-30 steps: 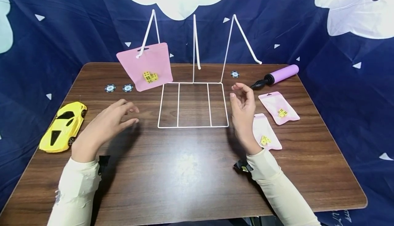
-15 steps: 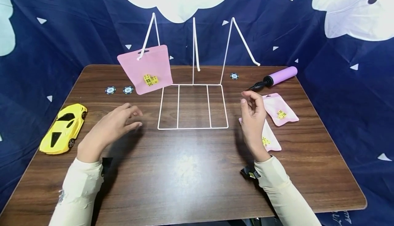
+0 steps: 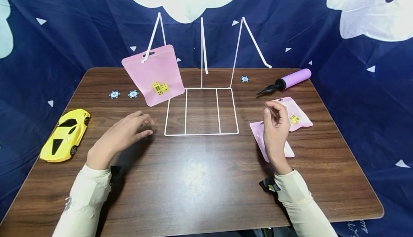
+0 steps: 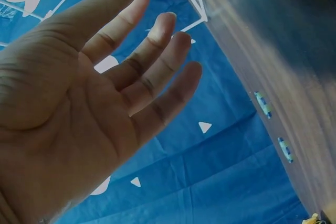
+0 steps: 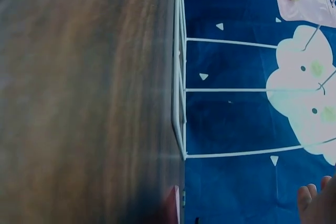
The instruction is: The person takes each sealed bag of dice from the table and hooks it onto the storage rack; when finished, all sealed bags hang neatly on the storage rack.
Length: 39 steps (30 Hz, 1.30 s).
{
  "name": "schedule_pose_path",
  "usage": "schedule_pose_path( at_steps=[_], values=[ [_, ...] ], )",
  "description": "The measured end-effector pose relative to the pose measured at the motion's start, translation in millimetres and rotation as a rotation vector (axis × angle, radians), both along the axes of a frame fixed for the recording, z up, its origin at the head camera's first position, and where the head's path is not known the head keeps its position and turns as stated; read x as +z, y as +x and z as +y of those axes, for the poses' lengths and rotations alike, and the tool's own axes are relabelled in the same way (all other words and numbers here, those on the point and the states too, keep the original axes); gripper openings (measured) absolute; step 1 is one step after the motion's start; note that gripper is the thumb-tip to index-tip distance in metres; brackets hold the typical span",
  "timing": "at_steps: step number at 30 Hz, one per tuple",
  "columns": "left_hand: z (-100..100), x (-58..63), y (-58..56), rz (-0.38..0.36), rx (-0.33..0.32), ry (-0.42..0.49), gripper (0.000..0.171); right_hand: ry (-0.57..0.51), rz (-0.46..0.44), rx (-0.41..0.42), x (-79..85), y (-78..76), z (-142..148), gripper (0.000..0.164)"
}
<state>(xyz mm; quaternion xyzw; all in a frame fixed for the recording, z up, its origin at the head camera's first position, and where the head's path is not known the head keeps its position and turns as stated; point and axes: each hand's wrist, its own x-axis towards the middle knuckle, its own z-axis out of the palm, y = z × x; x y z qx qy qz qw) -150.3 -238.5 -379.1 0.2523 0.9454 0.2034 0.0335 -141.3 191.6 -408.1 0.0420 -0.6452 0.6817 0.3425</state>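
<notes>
My left hand (image 3: 124,134) hovers over the table to the left of a white wire rack (image 3: 185,111), fingers relaxed and holding nothing; the left wrist view shows its bare palm. Above it, a pink zip bag (image 3: 151,70) with yellow dice (image 3: 160,88) inside hangs tilted from the rack's left arm. On the right, my right hand (image 3: 277,133) is above a lighter pink bag (image 3: 258,136) lying on the table and hides part of it; its fingers bend loosely around nothing. Another pink bag (image 3: 301,111) with yellow dice lies just behind.
A yellow toy car (image 3: 66,134) stands at the table's left. Poker chips lie behind the left hand (image 3: 133,94) and behind the rack (image 3: 245,79). A purple hand pump (image 3: 295,79) lies at the back right. The rack's middle arm (image 3: 204,47) and right arm (image 3: 255,39) carry nothing.
My right hand has moved right and slightly toward me, over the nearer flat bag. The left hand has drifted slightly right. The hanging bag has swung a little, its lower edge nearer.
</notes>
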Motion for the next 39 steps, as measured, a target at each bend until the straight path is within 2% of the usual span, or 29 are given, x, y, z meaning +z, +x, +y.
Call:
schedule_pose_path(
  at_steps=[13, 25, 32, 39],
  values=[
    [2.0, -12.3, -3.0, 0.113, -0.083, 0.055, 0.02, -0.071, -0.008, -0.04, -6.7, 1.5, 19.7, 0.021],
    [6.0, -16.7, -2.9, 0.098, -0.098, 0.049, 0.018, -0.05, -0.084, -0.083, -5.1, 9.0, 41.8, 0.018],
    [10.4, -18.0, -2.4, 0.076, -0.09, 0.044, 0.017, 0.059, -0.219, -0.159, -3.9, 13.8, 60.1, 0.019],
    [15.7, -17.0, -3.4, 0.113, -0.126, 0.057, 0.018, 0.236, -0.351, -0.196, -2.8, 21.2, 80.4, 0.021]
  ],
)
